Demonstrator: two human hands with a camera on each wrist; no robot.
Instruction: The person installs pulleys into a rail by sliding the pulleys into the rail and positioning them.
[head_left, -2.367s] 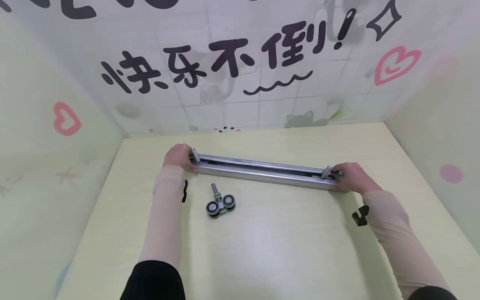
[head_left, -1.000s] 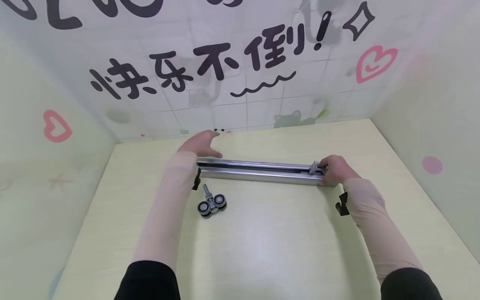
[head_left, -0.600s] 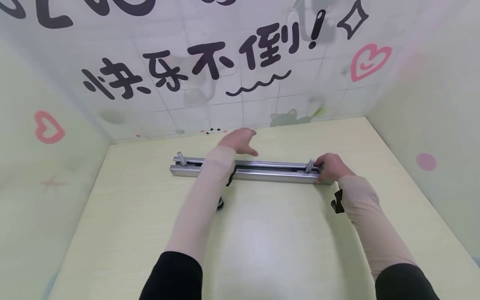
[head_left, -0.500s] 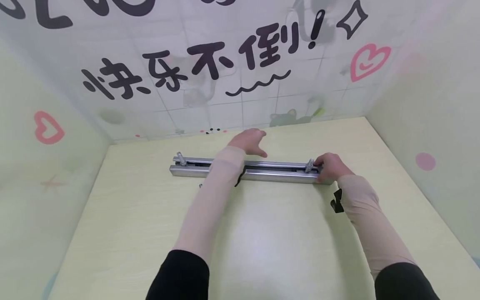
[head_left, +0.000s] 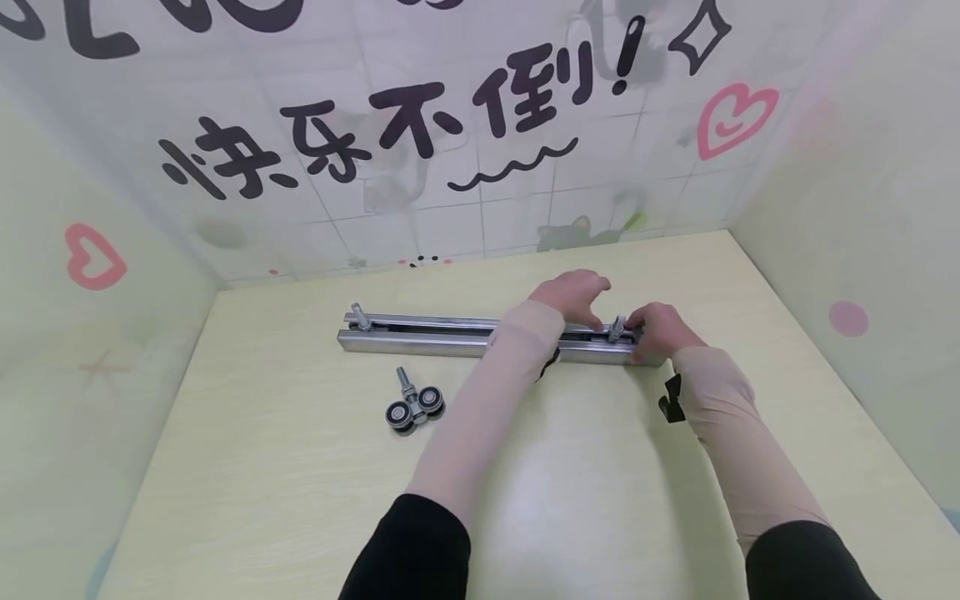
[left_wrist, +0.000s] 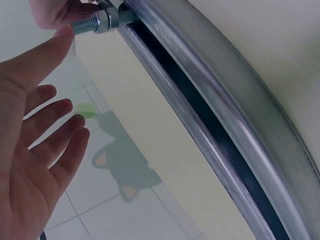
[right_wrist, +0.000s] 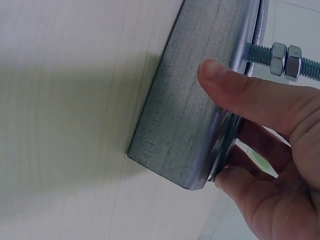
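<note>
Silvery metal slotted rail (head_left: 442, 343) lies on the pale wood-grained table (head_left: 270, 483), its three-o'clock end clamped in the right hand (head_left: 663, 331); the left hand (head_left: 572, 297), fingers apart, is at ten o'clock from the threaded steel bolt (head_left: 617, 328). Firm right-hand pressure should prevent sliding.

Free table (head_left: 262, 483) left of roller trolley (head_left: 415, 407); left forearm (head_left: 486, 408) crosses rail (head_left: 420, 341), right hand (head_left: 662, 332) and bolt (head_left: 617, 328) block its right end.
</note>
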